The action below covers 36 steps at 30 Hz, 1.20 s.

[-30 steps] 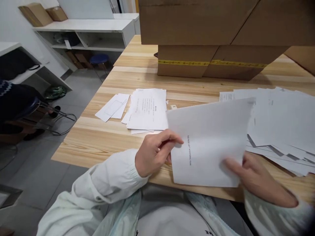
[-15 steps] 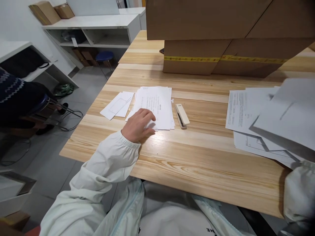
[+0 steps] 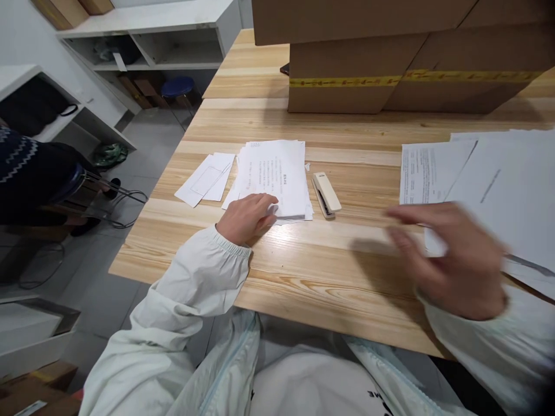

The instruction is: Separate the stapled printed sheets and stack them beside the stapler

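Shirt (image 3: 312,381): letters "ME"; paper stack (image 3: 275,170): print too small.

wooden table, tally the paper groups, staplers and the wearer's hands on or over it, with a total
Paper groups: 3 (middle stack, left slips, right pile)
Stapler: 1
Hands: 2 (left hand, right hand)
Total: 6

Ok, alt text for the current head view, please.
A person's left hand rests at a corner of a printed paper stack on a wooden table; the blurred right hand hovers near spread papers. A cream stapler lies beside the stack; cardboard boxes stand behind.
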Tool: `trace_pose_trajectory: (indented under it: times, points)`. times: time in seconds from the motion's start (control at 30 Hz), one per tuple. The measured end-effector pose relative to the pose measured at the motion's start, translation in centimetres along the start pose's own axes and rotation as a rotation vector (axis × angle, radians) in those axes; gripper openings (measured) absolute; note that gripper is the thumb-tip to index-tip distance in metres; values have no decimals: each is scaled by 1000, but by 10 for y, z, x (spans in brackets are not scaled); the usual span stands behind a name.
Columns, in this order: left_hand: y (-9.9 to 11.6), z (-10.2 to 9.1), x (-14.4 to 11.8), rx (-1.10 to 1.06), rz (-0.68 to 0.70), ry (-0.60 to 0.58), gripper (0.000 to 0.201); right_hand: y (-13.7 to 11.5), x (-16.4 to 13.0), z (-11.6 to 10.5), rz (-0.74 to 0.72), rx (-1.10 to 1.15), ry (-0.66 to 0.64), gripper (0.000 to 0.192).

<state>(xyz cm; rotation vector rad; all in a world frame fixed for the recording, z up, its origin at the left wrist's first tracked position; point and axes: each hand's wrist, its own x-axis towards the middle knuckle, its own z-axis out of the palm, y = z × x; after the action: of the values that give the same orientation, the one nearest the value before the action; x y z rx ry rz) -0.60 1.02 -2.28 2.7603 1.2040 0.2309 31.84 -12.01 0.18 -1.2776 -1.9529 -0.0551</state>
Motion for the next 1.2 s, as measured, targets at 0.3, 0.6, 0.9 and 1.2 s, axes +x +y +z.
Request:
trace_pose_trajectory:
  times: [0.3,0.6,0.9,1.2]
  points:
    - [-3,10,-3,-219,-99,253,17,-64,47,107,795,1026,-593,39]
    - [-5,9,-2,-819,-70,185,13,-58,59,140,900,1304,-332,46]
    - [-9,12,1,-849,-117,105,34,-54,50,142,762,1306,-339,45]
    - [-7,13,2,-751,-88,133,29,-53,48,143,726,1284,-334,38]
